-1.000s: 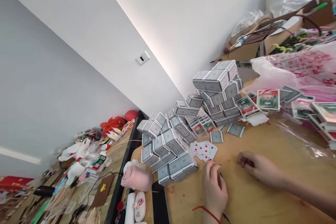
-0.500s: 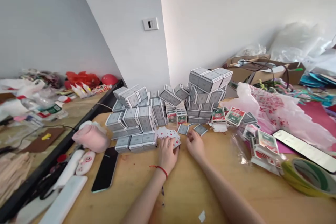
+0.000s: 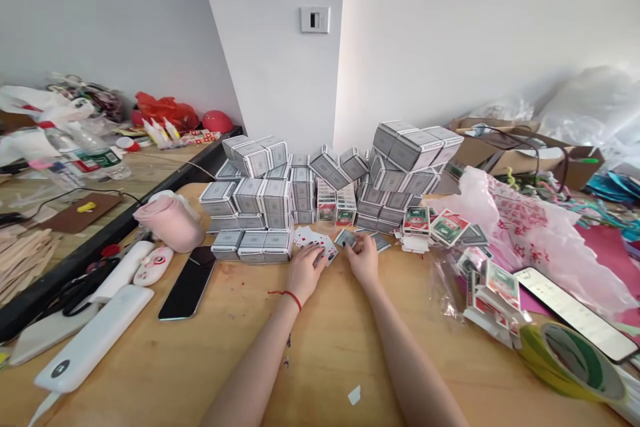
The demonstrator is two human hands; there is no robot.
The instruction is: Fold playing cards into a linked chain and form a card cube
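Observation:
Fanned face-up playing cards point(image 3: 306, 237) with red pips lie on the wooden table. My left hand point(image 3: 304, 273), with a red string on its wrist, has its fingers bent over their near edge and holds them. My right hand point(image 3: 364, 263) pinches a grey-backed playing card point(image 3: 345, 237) just right of the fan; its fingertips partly cover the card. Another face-down card point(image 3: 381, 242) lies behind that hand. Stacks of grey-patterned card decks point(image 3: 265, 200) rise at the left, and a taller stack point(image 3: 407, 147) at the right. Between them stand boxed decks point(image 3: 327, 208).
Red-and-green card boxes point(image 3: 450, 227), a lit phone point(image 3: 575, 313) and yellow tape point(image 3: 570, 360) lie at the right. On the left are a dark phone point(image 3: 187, 283), a white power bank point(image 3: 95, 340) and a pink roll point(image 3: 170, 220). A paper scrap point(image 3: 355, 395) lies near the front.
The camera view has shifted. My right hand has moved toward the fan and its fingers are now on a grey-backed card. My left hand stays at the face-up cards.

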